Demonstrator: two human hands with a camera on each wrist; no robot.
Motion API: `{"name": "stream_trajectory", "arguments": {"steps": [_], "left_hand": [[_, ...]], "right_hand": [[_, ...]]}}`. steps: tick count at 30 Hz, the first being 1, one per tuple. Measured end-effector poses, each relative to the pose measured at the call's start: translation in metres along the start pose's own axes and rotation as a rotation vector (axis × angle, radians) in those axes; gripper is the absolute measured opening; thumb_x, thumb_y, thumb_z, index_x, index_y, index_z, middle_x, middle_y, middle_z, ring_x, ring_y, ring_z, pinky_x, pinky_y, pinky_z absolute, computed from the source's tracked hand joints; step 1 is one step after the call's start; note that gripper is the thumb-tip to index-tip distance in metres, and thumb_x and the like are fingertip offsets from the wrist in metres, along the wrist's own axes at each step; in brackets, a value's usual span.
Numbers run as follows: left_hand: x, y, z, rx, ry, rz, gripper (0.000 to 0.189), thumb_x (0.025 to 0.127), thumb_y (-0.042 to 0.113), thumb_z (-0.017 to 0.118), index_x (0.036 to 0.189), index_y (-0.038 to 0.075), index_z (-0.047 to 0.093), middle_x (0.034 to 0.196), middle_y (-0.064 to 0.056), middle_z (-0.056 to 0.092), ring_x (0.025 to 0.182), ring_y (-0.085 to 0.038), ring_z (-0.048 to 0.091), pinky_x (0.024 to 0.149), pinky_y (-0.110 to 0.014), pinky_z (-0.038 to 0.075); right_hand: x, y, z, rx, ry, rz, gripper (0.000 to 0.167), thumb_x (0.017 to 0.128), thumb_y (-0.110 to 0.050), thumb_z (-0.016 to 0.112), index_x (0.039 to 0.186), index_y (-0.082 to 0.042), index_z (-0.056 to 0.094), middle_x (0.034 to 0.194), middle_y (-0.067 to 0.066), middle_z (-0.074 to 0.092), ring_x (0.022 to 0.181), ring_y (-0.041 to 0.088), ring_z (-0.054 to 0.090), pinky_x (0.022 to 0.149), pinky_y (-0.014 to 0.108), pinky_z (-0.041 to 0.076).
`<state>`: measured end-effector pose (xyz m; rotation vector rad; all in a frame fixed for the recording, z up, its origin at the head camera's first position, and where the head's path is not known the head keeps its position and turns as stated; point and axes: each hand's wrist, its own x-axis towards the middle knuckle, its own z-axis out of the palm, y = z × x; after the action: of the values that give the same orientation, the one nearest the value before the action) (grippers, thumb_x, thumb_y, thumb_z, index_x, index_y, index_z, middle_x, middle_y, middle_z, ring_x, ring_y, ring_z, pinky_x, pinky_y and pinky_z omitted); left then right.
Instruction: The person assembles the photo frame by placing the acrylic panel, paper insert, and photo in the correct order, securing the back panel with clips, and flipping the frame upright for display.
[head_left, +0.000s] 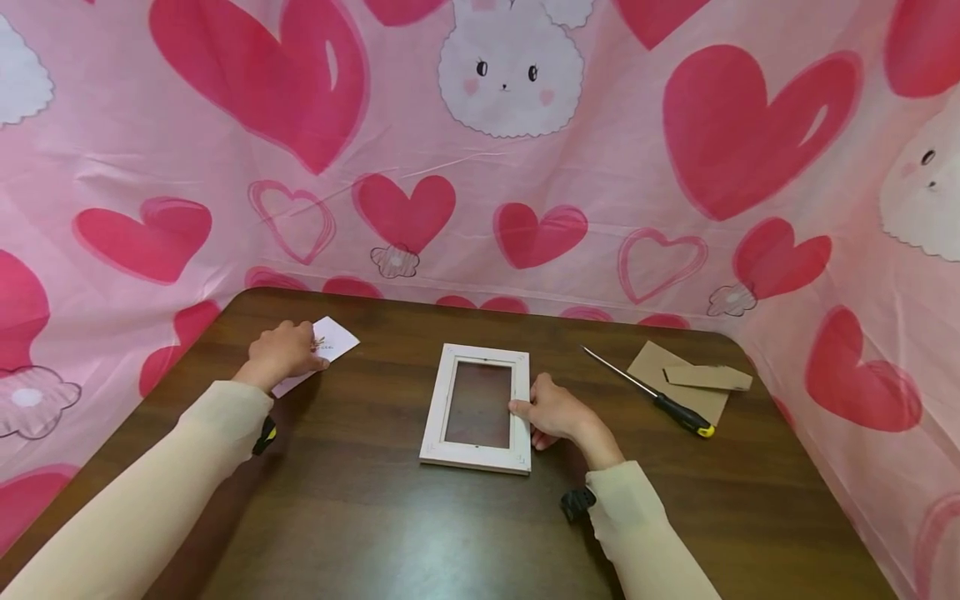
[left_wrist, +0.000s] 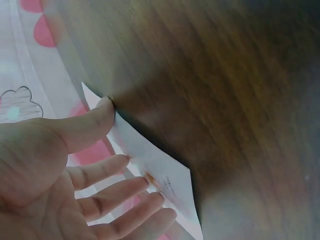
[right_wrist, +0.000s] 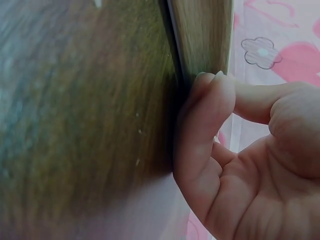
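Observation:
At the left of the table, my left hand (head_left: 281,354) is over a white card (head_left: 335,340) with a small print and writing. In the left wrist view its thumb lies at one long edge of the card (left_wrist: 150,155), and the loosely bent fingers reach over the printed face. A white picture frame (head_left: 437,408) with a see-through middle is in the centre. My right hand (head_left: 558,412) grips the frame's right side, thumb on top. Close up in the right wrist view, the fingertips pinch the frame's edge (right_wrist: 202,40); part of the fingers is hidden in the head view.
A screwdriver (head_left: 678,412) with a black and yellow handle lies to the right. Its shaft crosses beside a brown backing board (head_left: 651,362) with a folded brown stand strip (head_left: 708,377) on it. Pink heart-print cloth (head_left: 480,183) hangs around the dark wooden table (head_left: 352,517).

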<state>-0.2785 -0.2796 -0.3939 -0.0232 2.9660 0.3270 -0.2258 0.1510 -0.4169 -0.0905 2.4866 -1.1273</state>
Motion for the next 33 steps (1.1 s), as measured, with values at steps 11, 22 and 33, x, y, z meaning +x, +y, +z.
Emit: {"name": "stream_trajectory", "arguments": {"steps": [11,22,33], "left_hand": [[0.0,0.005,0.005,0.092,0.159,0.138,0.015,0.092,0.018,0.071,0.086,0.004,0.068,0.093,-0.028,0.071,0.08,-0.052,0.067,0.064,-0.064,0.055],[-0.003,0.003,0.009,0.03,0.176,0.173,0.026,0.088,0.025,0.081,0.08,0.008,0.063,0.085,-0.022,0.066,0.076,-0.043,0.063,0.06,-0.057,0.053],[-0.001,0.011,0.011,-0.02,0.142,0.138,0.026,0.084,0.023,0.086,0.095,0.005,0.07,0.101,-0.026,0.072,0.083,-0.047,0.064,0.065,-0.059,0.053]], "right_hand": [[0.0,0.001,0.0,-0.007,0.005,-0.003,0.031,0.106,-0.023,0.069,0.106,-0.001,0.047,0.072,0.015,0.06,0.05,0.018,0.058,0.05,0.032,0.058],[0.001,0.001,0.0,-0.003,-0.002,-0.009,0.031,0.105,-0.023,0.069,0.107,-0.001,0.047,0.072,0.014,0.06,0.05,0.018,0.057,0.051,0.032,0.059],[0.0,0.0,-0.001,-0.013,-0.006,0.005,0.031,0.105,-0.023,0.069,0.106,-0.001,0.047,0.071,0.014,0.06,0.049,0.018,0.057,0.05,0.033,0.059]]}}
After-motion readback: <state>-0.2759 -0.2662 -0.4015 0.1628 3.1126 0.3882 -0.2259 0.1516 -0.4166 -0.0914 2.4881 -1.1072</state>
